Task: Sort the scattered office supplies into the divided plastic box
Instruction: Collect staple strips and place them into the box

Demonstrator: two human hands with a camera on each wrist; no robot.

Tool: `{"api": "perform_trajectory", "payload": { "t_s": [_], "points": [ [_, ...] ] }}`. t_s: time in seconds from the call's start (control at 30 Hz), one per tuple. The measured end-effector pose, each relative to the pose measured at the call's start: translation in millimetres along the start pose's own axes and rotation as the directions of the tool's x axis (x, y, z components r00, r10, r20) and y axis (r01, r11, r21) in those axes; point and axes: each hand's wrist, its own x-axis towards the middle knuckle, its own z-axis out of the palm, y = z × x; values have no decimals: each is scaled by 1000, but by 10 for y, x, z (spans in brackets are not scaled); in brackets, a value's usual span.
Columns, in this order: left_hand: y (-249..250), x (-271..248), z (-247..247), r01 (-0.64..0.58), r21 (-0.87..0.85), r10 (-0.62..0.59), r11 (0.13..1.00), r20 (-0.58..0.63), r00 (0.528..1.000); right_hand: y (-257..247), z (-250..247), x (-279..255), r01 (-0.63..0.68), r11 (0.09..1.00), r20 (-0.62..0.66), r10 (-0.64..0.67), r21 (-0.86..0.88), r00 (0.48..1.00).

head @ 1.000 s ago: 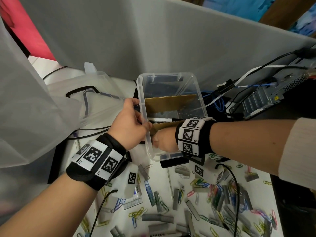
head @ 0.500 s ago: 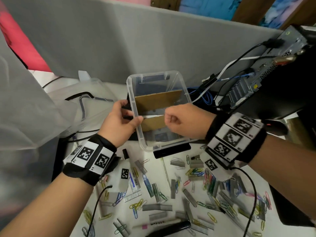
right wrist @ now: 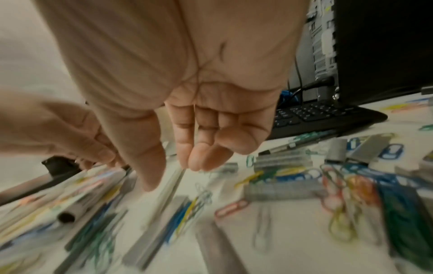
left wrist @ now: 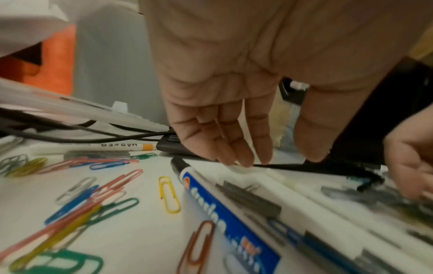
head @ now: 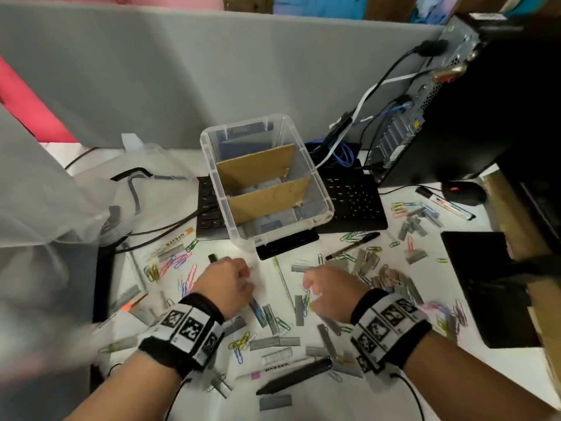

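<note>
Two hands hover low over a white surface [head: 379,344] strewn with coloured paper clips [head: 185,268], grey staple strips [head: 274,342] and markers [head: 294,375]. The left hand [head: 226,284] has relaxed, nearly straight fingers reaching down toward a blue-labelled marker [left wrist: 225,213], gripping nothing. The right hand [head: 329,291] hangs loosely curled and empty above clips and staples, likely choosing a first item. The divided plastic box [head: 326,205] sits just beyond on a black keyboard [head: 355,202], within easy reach; its two cardboard dividers [head: 267,199] make three compartments, which look unfilled, though blur hides detail
</note>
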Motion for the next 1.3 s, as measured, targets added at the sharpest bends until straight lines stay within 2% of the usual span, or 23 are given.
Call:
{"api": "perform_trajectory", "payload": {
  "t_s": [0.13, 0.27, 0.47, 0.67, 0.87, 1.03, 1.13, 1.3],
  "points": [
    [75, 74, 123, 73, 182, -70, 981, -26, 997, -36, 241, 6, 40, 992, -33, -44, -118, 999],
    [79, 154, 211, 148, 274, -142, 950, -41, 989, -60, 357, -5, 5, 979, -50, -16, -205, 999],
    [85, 185, 304, 145, 361, -137, 921, -46, 989, -67, 418, -3, 7, 958, -111, -40, -287, 993],
    [50, 226, 333, 134, 274, -128, 952, -40, 991, -62, 469, -19, 8, 951, -168, -63, -309, 984],
    [9, 257, 309, 182, 135, -183, 974, -11, 983, -29, 396, -63, 0, 964, -200, -55, -267, 978],
    [11, 226, 275, 133, 235, -122, 963, -60, 991, 9, 293, -95, -18, 985, -290, -34, -174, 956],
    [31, 185, 281, 88, 207, -77, 974, -63, 995, 27, 256, -89, -2, 993, -345, -38, -116, 938],
    [4, 140, 306, 42, -9, -43, 999, -59, 997, 25, 209, -116, 91, 996, -365, -94, -25, 926]
  ]
}}
